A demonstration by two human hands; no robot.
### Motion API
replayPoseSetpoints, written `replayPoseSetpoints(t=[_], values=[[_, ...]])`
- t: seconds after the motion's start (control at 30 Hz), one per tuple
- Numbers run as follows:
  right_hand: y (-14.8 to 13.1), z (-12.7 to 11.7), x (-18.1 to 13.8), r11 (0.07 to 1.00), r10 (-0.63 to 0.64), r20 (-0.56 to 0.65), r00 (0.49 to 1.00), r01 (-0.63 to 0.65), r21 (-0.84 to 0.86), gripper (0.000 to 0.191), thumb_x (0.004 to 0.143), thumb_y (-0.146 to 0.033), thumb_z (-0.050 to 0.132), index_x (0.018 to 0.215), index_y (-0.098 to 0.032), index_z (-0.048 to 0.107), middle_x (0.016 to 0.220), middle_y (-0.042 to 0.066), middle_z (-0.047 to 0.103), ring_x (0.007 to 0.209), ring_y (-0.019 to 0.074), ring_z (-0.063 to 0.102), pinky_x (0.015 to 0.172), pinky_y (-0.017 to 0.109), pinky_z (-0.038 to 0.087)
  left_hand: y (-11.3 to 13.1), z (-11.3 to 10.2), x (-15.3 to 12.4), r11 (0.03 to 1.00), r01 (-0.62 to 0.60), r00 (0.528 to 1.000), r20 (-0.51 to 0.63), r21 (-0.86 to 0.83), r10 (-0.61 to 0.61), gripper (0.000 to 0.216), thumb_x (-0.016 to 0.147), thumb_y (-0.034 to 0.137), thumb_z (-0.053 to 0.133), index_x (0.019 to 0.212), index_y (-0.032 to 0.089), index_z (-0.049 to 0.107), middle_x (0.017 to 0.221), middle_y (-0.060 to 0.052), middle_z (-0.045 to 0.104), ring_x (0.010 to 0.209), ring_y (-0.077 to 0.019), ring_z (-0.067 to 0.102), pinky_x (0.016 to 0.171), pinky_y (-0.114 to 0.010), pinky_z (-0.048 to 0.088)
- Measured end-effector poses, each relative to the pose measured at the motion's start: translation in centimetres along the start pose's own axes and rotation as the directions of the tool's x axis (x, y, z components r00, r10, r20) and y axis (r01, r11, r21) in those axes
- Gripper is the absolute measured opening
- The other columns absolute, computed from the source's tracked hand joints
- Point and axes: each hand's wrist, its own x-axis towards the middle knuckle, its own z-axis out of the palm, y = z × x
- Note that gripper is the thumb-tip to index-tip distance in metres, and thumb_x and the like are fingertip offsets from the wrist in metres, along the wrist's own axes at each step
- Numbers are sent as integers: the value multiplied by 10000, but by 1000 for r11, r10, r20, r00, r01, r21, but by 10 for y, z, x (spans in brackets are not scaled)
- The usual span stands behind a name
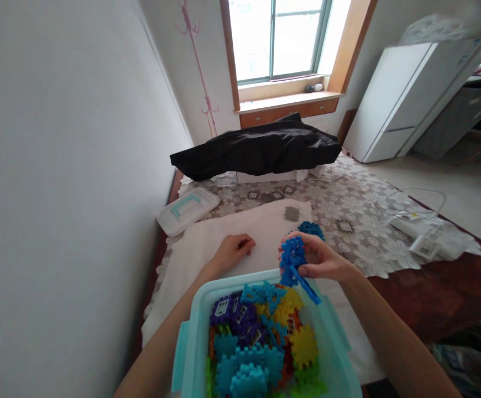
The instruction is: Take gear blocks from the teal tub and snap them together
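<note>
1. Right hand pinched on blue block cluster, held above far rim of teal bin.
2. Left hand loosely curled, empty, resting on white cloth.
3. Risk: dangling blue strip looks loosely joined and could snap off into bin.
4. Loose blue piece beside right hand could get knocked.

A dark brown wooden table fills the middle of the frame under a lace floral tablecloth. On it lie a white cloth, a clear plastic lid at left, a black plastic sheet farther back, and a turquoise bin at lower centre.
</note>
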Motion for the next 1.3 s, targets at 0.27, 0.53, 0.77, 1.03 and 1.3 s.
replayPoseSetpoints(t=[0.27, 0.53, 0.77, 1.03, 1.3], values=[[-34, 9, 5, 939, 3, 304, 953, 102, -329, 523, 881, -397, 786, 1348, -209, 643, 1202, 102, 728, 1121, 235, 685, 1131, 442, 453, -1, 2, 1, 1000, 6, 1000, -12, 11, -6, 328, 1007, 402, 521, 905, 171, 729, 748, -6, 726, 627, -146, 551, 624, -269, 375], [-36, -10, 5, 920, -255, 24, 967, 250, -303, 380, 967, -580, 610, 960, -229, 755, 1043, 92, 765, 1058, 272, 708, 1062, 472, 484, -3, 1, 1, 1000, 3, 1000, -23, 23, -3, 359, 1011, 433, 516, 872, 177, 724, 758, -10, 716, 667, -157, 581, 662, -274, 404], [3, -74, 5, 429, -414, -601, 683, -437, -791, 408, 891, -477, 692, 1194, -205, 679, 1226, 115, 707, 1123, 304, 650, 1028, 458, 477, -6, 1, 3, 1000, 18, 1000, -25, 20, -18, 366, 999, 460, 523, 889, 182, 734, 749, -19, 719, 674, -171, 598, 655, -277, 411], [23, -52, 6, -21, 31, -558, 829, -558, -830, 689, 839, -646, 722, 1372, -225, 605, 1471, 145, 558, 1312, 381, 516, 1054, 485, 436, 2, -2, 2, 1000, 21, 1000, -22, 9, -21, 367, 986, 471, 531, 848, 187, 716, 747, -18, 719, 676, -181, 605, 663, -285, 422], [33, -42, 11, -87, 85, -583, 808, -577, -812, 516, 876, -525, 700, 1313, -255, 665, 1534, 128, 483, 1323, 398, 468, 1007, 480, 450, 4, -2, 1, 1000, 17, 1000, -21, 5, -17, 381, 982, 477, 524, 811, 187, 703, 738, -19, 709, 671, -177, 590, 678, -283, 434]])
